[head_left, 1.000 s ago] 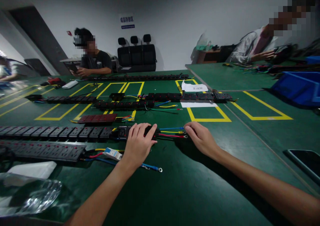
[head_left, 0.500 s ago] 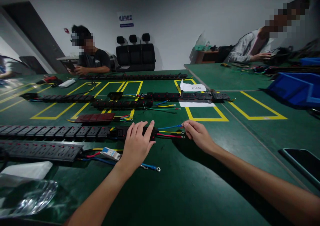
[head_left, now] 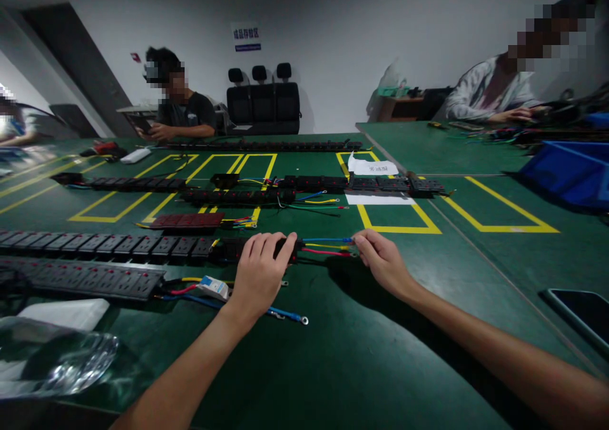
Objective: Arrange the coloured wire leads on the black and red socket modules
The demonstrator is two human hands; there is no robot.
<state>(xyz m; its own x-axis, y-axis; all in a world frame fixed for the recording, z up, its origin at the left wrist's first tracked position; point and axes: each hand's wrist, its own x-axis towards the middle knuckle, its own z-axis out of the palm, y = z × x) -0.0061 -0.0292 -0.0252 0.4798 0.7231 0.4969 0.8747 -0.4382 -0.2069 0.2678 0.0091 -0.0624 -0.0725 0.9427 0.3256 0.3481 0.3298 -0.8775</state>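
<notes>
Black strip end: left hand (head_left: 259,271) lies palm-down on the strip (head_left: 143,246), fingers curled over its end block, pressing rather than clenching.
Wires: right hand (head_left: 383,262) pinches the far tips of the wires (head_left: 326,246), blue, yellow and red, which run out straight from the block to the fingertips.
Strip position: flat on the green table (head_left: 380,354), long body running away to the left, end block just under the left fingers.
Step, as judged: leads look to be drawn out and laid parallel while the block is held down.
Next move, as judged: calls for a steady left press and a light even pull, so the ring terminals do not cross.
Near the left wrist: second strip (head_left: 80,279) with a small white breaker (head_left: 212,287) and a loose blue lead (head_left: 285,316) passing under the forearm; this lead could snag.
Near edge, left: clear bag (head_left: 57,360) and a white pad (head_left: 66,312).
Farther out: red strip (head_left: 188,221), more black strips inside yellow floor-tape boxes, paper slips (head_left: 371,167).
Right side: blue bin (head_left: 568,173), dark phone (head_left: 583,312) at the table edge, well apart from the hands.
Others: three people seated at far benches, their hands nowhere near this strip.
</notes>
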